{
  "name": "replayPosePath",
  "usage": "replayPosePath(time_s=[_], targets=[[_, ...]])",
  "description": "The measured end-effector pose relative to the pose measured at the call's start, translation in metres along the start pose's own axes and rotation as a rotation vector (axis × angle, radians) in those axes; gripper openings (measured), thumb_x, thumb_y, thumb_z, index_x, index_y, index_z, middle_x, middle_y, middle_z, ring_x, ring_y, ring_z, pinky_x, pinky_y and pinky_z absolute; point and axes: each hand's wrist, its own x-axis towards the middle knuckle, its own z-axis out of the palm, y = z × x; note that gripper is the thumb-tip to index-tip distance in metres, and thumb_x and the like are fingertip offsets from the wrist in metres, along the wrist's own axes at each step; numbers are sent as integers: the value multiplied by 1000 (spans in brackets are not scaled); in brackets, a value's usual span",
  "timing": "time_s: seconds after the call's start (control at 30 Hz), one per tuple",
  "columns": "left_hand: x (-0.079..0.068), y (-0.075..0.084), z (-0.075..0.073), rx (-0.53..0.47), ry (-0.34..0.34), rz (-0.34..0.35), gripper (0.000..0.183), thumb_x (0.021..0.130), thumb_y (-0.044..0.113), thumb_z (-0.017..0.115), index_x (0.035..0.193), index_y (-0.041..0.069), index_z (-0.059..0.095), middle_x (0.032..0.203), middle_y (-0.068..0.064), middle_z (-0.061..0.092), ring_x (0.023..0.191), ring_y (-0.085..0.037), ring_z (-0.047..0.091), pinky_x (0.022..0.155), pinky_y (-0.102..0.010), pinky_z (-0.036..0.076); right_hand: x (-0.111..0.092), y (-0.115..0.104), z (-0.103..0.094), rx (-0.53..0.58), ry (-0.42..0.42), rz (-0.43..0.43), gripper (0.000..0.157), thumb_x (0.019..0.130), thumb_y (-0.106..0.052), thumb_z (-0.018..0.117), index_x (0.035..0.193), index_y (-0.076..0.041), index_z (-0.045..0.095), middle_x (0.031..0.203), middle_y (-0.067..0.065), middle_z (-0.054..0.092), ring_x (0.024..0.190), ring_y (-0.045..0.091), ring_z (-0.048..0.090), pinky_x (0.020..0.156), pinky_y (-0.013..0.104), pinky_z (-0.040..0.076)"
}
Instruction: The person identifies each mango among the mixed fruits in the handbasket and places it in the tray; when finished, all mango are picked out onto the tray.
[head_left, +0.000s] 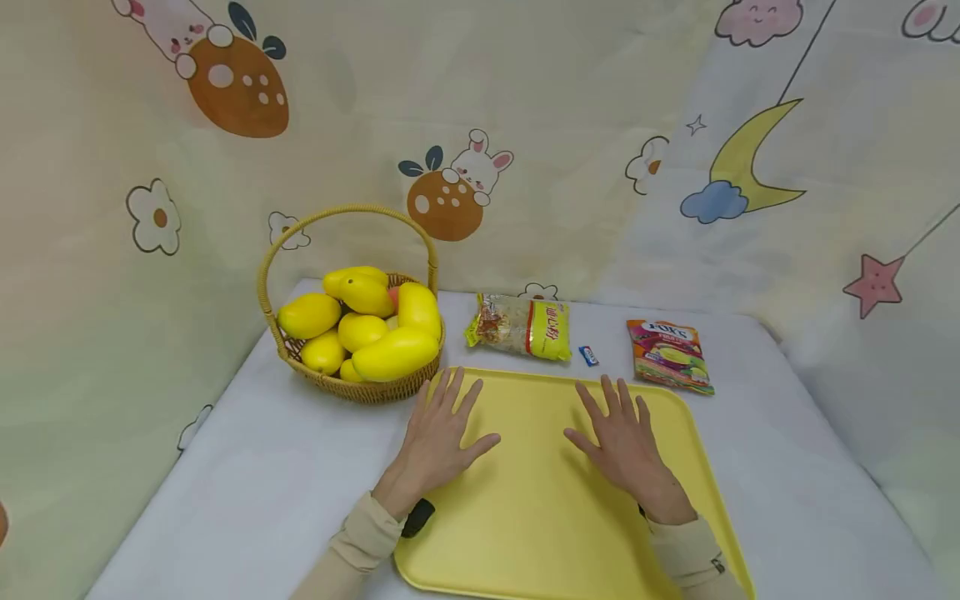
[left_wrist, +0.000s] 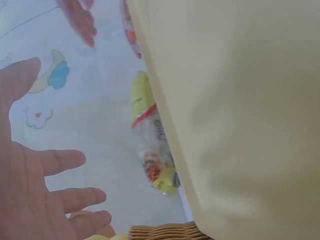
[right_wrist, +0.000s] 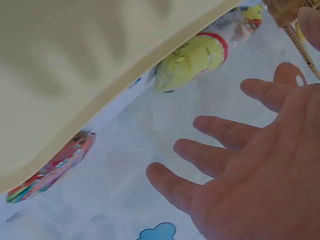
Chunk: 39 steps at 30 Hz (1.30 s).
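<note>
Both hands hover over a yellow tray (head_left: 532, 500) with fingers spread and nothing held. The left hand (head_left: 437, 437) is above the tray's left side, close to a wicker basket (head_left: 367, 390) of yellow fruit (head_left: 397, 354), mostly mango-shaped. Over the tray's right part is the right hand (head_left: 624, 442). In the left wrist view the left hand (left_wrist: 37, 185) shows its palm and straight fingers, apart from the tray (left_wrist: 240, 100). The right hand (right_wrist: 250, 160) likewise appears palm-on in the right wrist view, with shadows of fingers on the tray (right_wrist: 75, 75).
Behind the tray lie a clear and yellow food bag (head_left: 521, 327), a small blue wrapped piece (head_left: 588, 356) and a colourful candy bag (head_left: 670, 356). The basket's tall handle (head_left: 352, 208) arches upward. A cartoon-printed cloth (head_left: 562, 167) hangs behind the white table (head_left: 285, 467).
</note>
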Motion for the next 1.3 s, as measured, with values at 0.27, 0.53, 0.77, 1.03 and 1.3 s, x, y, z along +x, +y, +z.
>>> replayPosePath(time_s=[0.27,0.53,0.77,1.03,1.3], targets=[[-7,2,-33,-267,-79,-41,75,93,57,50,150,12,32,157,-15,23,146,-32,19,117,-56,17,18,-17,2,-9,31,-90,70,89,-44,64,146,-10,41,148,32,31,138,52,23,104,71,23],[-16,-32,-84,-885,-64,-64,54,102,27,43,150,6,30,156,-14,26,144,-34,22,114,-58,19,42,-44,-9,7,9,-141,73,90,-48,61,149,-14,35,152,29,26,142,48,16,111,67,16],[-27,-82,-122,-1073,168,-33,49,104,21,29,148,-1,29,154,-18,29,141,-29,30,115,-35,29,60,-65,-14,-20,-4,-186,74,91,-49,60,151,-15,31,153,27,23,142,47,17,111,65,20],[-38,-150,-147,-1270,482,-181,55,103,38,27,149,7,33,151,-6,38,140,-23,30,110,-23,33,78,-98,-11,-30,-9,-269,74,90,-51,60,151,-18,31,153,25,24,143,45,19,113,61,20],[-24,-198,-149,-1322,580,-371,52,102,40,37,146,13,39,148,-7,37,135,-22,32,116,-26,25,95,-122,-8,-46,4,-338,76,90,-53,59,151,-19,29,154,22,24,142,43,23,112,60,25]])
